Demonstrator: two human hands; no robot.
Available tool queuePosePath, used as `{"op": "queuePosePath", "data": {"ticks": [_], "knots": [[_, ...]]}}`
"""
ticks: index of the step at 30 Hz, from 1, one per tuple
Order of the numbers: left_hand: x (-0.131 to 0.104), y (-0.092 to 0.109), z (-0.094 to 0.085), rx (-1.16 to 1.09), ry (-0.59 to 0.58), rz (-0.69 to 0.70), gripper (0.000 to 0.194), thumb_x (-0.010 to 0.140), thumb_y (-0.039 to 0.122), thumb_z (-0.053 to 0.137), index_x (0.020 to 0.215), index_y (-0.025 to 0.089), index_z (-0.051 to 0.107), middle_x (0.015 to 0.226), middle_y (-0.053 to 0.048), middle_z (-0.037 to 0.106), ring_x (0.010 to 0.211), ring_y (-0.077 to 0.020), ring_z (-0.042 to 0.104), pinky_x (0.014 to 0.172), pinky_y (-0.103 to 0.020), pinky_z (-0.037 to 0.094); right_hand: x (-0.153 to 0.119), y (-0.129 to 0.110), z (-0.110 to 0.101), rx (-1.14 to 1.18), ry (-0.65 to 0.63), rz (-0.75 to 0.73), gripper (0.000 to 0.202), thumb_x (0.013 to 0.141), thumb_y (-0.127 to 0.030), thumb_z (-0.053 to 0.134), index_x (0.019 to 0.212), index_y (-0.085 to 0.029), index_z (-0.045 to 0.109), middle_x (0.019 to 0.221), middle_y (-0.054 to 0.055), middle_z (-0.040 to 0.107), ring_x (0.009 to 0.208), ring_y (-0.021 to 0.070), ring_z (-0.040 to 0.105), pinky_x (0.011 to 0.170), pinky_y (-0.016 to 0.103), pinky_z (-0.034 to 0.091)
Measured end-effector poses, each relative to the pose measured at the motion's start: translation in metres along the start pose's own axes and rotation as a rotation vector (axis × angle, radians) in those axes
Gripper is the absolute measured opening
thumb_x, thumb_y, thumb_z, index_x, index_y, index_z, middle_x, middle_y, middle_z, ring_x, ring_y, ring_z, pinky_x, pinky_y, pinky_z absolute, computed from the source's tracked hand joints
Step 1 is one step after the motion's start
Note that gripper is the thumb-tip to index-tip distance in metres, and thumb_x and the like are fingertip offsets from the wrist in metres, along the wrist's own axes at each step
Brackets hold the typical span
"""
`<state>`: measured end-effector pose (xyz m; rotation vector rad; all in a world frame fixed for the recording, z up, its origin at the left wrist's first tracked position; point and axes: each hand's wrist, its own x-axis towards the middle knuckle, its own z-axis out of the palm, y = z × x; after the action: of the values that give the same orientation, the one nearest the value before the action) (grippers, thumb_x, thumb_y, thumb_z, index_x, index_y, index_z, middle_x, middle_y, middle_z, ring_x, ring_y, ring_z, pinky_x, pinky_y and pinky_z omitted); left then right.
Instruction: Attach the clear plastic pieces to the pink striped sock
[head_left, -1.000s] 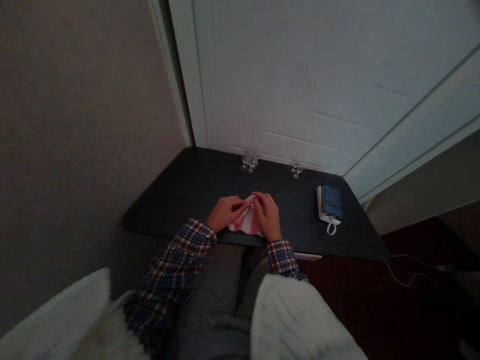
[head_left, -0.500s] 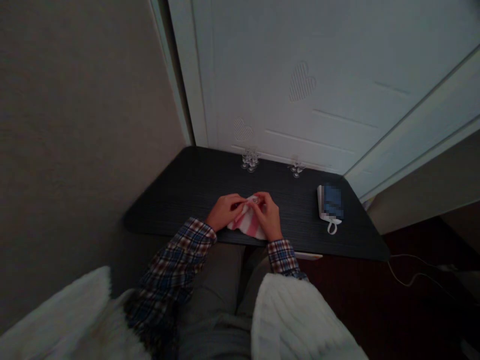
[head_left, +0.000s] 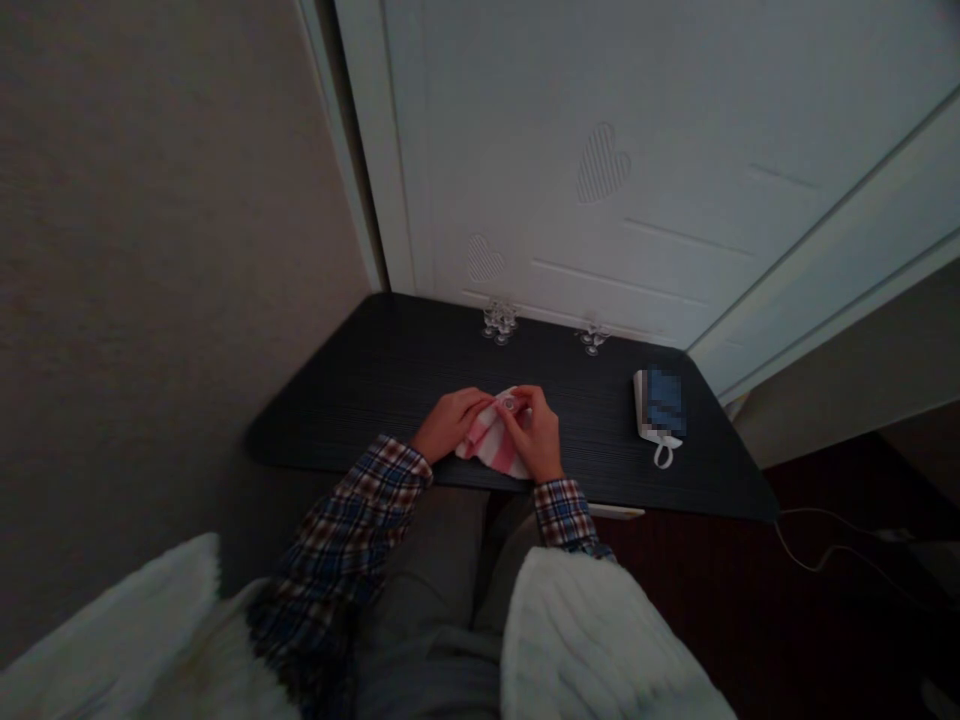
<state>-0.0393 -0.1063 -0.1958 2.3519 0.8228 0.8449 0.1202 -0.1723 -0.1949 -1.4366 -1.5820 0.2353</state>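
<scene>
Near the front edge of the black table, my left hand [head_left: 452, 424] is closed on a pink-and-white striped cloth [head_left: 495, 446], fingers pinching its upper part. My right hand [head_left: 537, 432] meets it from the other side, thumb and fingers closed around a small clear piece with a round disc end [head_left: 510, 403]. That piece sits against the cloth, and its other end is hidden by the fingers and fabric. The lower part of the cloth hangs loosely between the two hands.
Small clear stemmed pieces stand in a left cluster [head_left: 500, 322] and a right cluster [head_left: 592, 338] along the back of the black table [head_left: 360, 375], by a white panel [head_left: 525, 150]. A white case with a loop [head_left: 664, 455] and blurred blue top lies right. A cable [head_left: 817, 568] runs beyond.
My right fingers have shifted slightly, so the round disc end of the clear piece shows more plainly. The left fingers lie straighter along the cloth. Everything on the table stays put.
</scene>
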Motion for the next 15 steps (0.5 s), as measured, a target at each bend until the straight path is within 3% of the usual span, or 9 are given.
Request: {"op": "queuePosePath", "data": {"ticks": [10, 15], "knots": [[0.0003, -0.0023, -0.0013, 0.006, 0.097, 0.012, 0.020, 0.090, 0.028, 0.054, 0.101, 0.014, 0.062, 0.104, -0.007, 0.063, 0.098, -0.0203, 0.060, 0.086, -0.043, 0.049, 0.0000, 0.0034, 0.0007, 0.030, -0.012, -0.010, 0.027, 0.091, -0.034, 0.054, 0.109, -0.014, 0.057, 0.096, 0.004, 0.063, 0.083, 0.0160, 0.062, 0.076, 0.036, 0.052], [0.0002, 0.0000, -0.0022, 0.003, 0.062, 0.060, 0.021, 0.089, 0.029, 0.055, 0.104, 0.014, 0.062, 0.109, -0.007, 0.063, 0.102, -0.0214, 0.059, 0.089, -0.045, 0.048, -0.0005, 0.0056, 0.0011, 0.033, -0.010, -0.015, 0.026, 0.091, -0.033, 0.054, 0.108, -0.014, 0.057, 0.097, 0.004, 0.063, 0.083, 0.0160, 0.062, 0.076, 0.036, 0.052]]}}
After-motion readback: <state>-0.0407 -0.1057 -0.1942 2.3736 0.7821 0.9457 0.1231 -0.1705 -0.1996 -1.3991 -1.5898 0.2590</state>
